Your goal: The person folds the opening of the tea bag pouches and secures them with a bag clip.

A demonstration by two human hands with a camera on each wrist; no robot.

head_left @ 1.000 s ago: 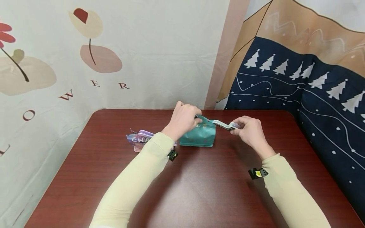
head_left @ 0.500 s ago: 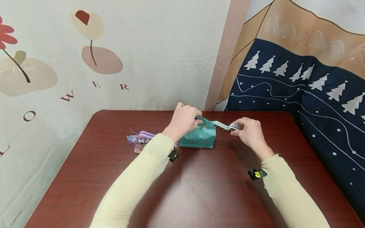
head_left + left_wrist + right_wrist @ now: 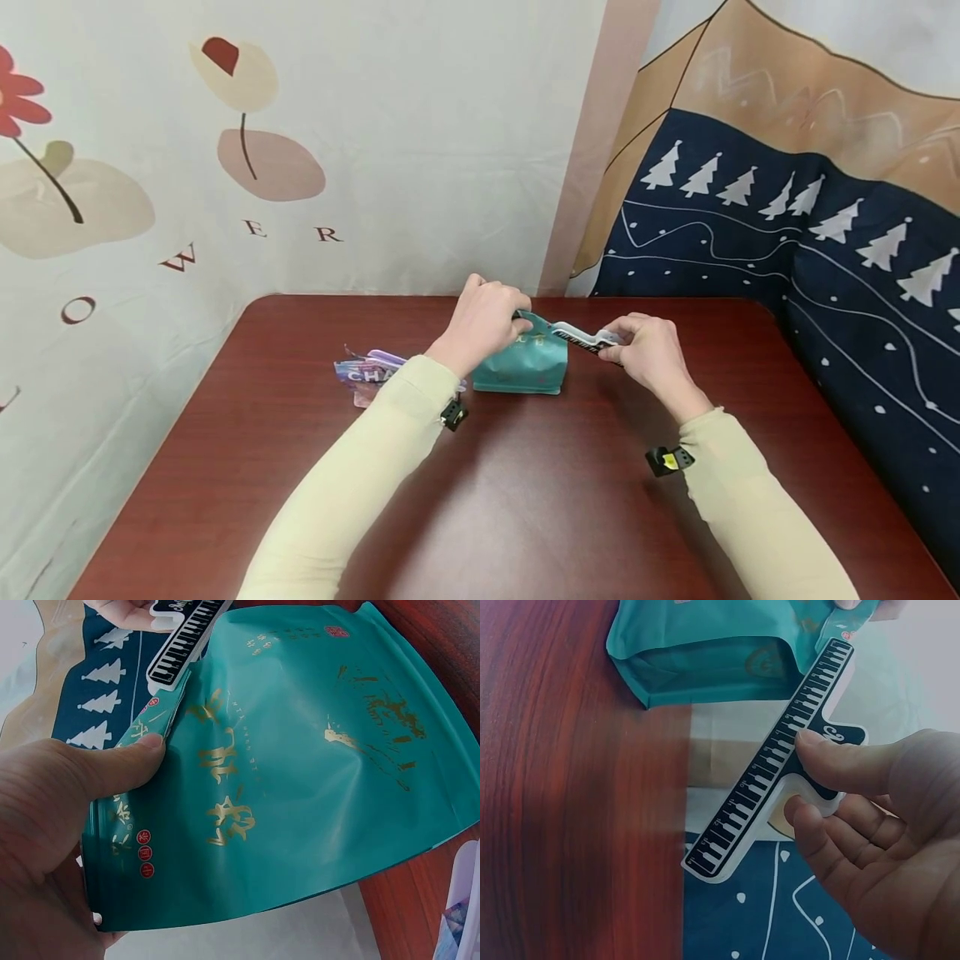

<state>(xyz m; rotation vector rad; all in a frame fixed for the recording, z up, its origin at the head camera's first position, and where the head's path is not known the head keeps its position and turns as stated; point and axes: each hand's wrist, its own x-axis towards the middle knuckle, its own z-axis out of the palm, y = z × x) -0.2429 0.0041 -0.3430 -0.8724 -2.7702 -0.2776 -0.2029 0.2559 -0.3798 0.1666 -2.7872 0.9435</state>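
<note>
A teal pouch (image 3: 525,371) with gold lettering stands on the table. My left hand (image 3: 483,321) grips its folded-over top, the thumb pressed across the fold in the left wrist view. My right hand (image 3: 885,810) pinches a piano-key patterned clip (image 3: 765,765) by its handle, thumb on the near side and fingers behind. The clip's far end is right at the corner of the fold, overlapping the pouch edge in the left wrist view. The rest of the clip sticks out to the right of the pouch.
Left of the pouch, partly behind my left forearm, lies a purple packet (image 3: 363,372) with a light purple strip (image 3: 388,357) at its top. The red-brown table (image 3: 540,500) meets a printed cloth wall (image 3: 420,150) at the back.
My right hand has brought the clip slightly left, its end closer over the pouch's top corner. The left hand keeps its hold on the fold. The head view has tilted up slightly.
</note>
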